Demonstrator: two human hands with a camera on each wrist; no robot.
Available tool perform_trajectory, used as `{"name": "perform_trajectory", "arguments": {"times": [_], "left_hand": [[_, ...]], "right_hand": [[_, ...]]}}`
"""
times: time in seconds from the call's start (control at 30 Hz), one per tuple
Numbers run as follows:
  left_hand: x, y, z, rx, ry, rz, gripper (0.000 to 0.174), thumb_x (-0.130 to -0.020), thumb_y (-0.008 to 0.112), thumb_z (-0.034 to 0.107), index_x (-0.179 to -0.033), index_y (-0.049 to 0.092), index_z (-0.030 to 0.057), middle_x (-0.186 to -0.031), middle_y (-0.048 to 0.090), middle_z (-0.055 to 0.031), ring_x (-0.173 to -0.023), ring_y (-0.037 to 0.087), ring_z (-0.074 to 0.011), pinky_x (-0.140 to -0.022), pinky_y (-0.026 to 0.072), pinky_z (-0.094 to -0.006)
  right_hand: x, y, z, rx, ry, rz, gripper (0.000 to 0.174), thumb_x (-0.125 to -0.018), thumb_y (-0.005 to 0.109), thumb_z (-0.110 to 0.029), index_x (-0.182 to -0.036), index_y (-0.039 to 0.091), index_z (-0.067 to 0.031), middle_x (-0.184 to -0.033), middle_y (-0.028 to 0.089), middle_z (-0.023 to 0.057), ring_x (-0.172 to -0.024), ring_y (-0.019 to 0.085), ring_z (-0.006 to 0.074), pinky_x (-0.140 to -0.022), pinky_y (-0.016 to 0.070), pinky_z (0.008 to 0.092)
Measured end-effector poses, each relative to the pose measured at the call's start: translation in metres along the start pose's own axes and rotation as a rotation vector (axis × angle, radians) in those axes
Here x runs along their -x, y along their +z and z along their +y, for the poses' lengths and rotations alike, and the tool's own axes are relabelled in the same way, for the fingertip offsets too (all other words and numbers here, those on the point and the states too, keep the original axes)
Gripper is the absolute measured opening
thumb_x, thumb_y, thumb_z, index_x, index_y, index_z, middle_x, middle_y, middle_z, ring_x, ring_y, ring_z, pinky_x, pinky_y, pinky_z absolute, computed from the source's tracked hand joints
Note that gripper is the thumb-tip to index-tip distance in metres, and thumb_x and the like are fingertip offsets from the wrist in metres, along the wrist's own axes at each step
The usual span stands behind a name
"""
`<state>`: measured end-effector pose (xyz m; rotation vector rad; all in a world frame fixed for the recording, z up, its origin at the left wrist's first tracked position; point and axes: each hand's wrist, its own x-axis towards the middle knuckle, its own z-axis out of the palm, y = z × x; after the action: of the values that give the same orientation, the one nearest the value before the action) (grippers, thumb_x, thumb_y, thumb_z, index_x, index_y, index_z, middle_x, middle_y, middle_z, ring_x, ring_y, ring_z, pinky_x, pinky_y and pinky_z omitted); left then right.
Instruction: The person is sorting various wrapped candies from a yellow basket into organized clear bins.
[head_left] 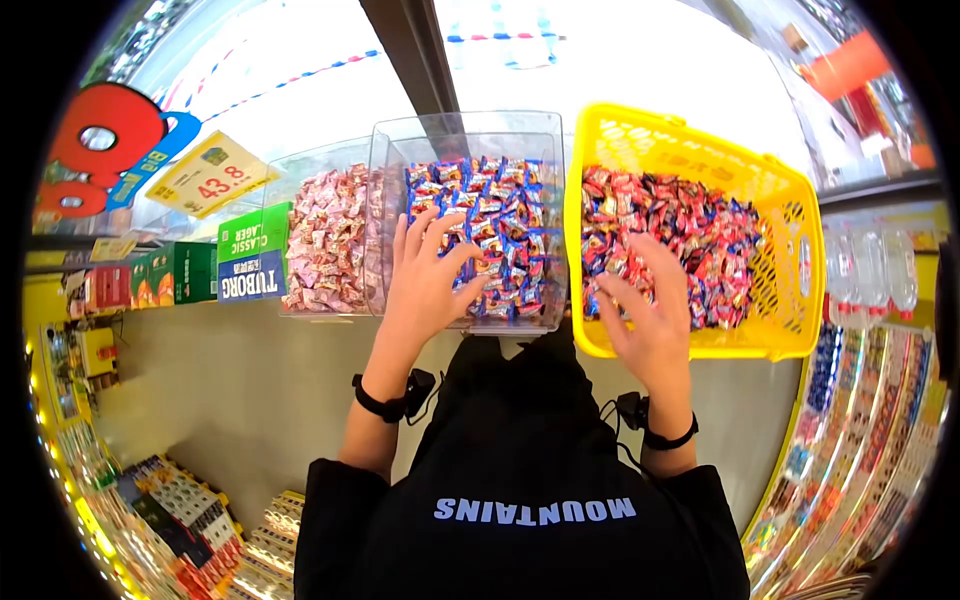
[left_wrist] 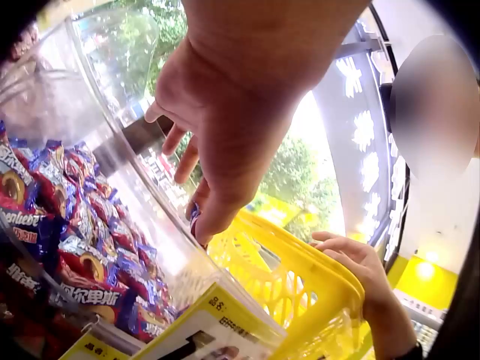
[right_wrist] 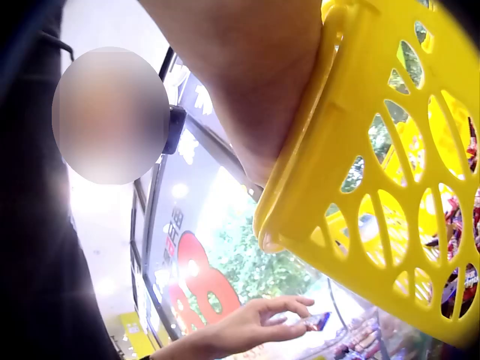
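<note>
Over a clear bin (head_left: 556,200) of blue-and-red wrapped candies (head_left: 500,215) is the left hand (head_left: 425,285), fingers spread. The right wrist view shows this hand (right_wrist: 259,326) pinching a small wrapped candy (right_wrist: 322,322) between thumb and finger; part of that candy (left_wrist: 196,223) shows in the left wrist view. Above the near left part of a yellow basket (head_left: 700,345), which holds red and blue wrapped candies (head_left: 690,240), is the right hand (head_left: 655,325), its thumb and fingers curved and apart. Most of the right hand is hidden behind the basket's side in the right wrist view.
Left of the clear bin stands another bin with pink wrapped candies (head_left: 325,240), beside a green Tuborg box (head_left: 253,250). A price sign (head_left: 212,175) stands behind that box. Bottles (head_left: 868,265) are right of the basket, and a window lies behind.
</note>
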<state>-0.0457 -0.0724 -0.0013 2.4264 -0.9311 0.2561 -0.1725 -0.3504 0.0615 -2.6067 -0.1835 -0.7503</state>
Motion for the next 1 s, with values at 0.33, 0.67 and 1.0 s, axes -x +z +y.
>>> {"name": "perform_trajectory", "arguments": {"times": [0.33, 0.67, 1.0], "left_hand": [[-0.003, 0.028, 0.008, 0.099, 0.166, -0.371, 0.044, -0.085, 0.089, 0.032, -0.126, 0.077, 0.022, -0.156, 0.056, -0.0092, -0.155, 0.041, -0.0402, -0.131, 0.0193, -0.0697], [-0.046, -0.001, 0.079, 0.002, 0.137, 0.125, 0.049, -0.091, 0.081, 0.021, -0.139, 0.071, 0.0183, -0.152, 0.059, -0.0123, -0.147, 0.05, -0.0399, -0.129, 0.0255, -0.0669], [-0.067, 0.04, 0.202, 0.032, 0.2, -0.149, 0.06, -0.088, 0.086, 0.032, -0.144, 0.07, 0.0166, -0.159, 0.056, -0.0136, -0.152, 0.047, -0.0416, -0.129, 0.0285, -0.0624]], "right_hand": [[0.004, 0.002, -0.003, 0.058, 0.078, 0.029, 0.024, -0.081, 0.085, -0.005, -0.103, 0.077, -0.0046, -0.145, 0.065, 0.018, -0.136, 0.061, 0.0424, -0.112, 0.0512, 0.0527], [0.033, -0.064, 0.023, 0.052, 0.046, 0.041, 0.029, -0.082, 0.084, -0.005, -0.11, 0.078, -0.0064, -0.147, 0.065, 0.018, -0.138, 0.062, 0.0395, -0.118, 0.0486, 0.0578], [0.069, -0.137, 0.123, 0.007, 0.038, -0.004, 0.039, -0.082, 0.085, -0.007, -0.12, 0.077, -0.0058, -0.148, 0.064, 0.0192, -0.137, 0.062, 0.0407, -0.117, 0.0487, 0.0558]]}}
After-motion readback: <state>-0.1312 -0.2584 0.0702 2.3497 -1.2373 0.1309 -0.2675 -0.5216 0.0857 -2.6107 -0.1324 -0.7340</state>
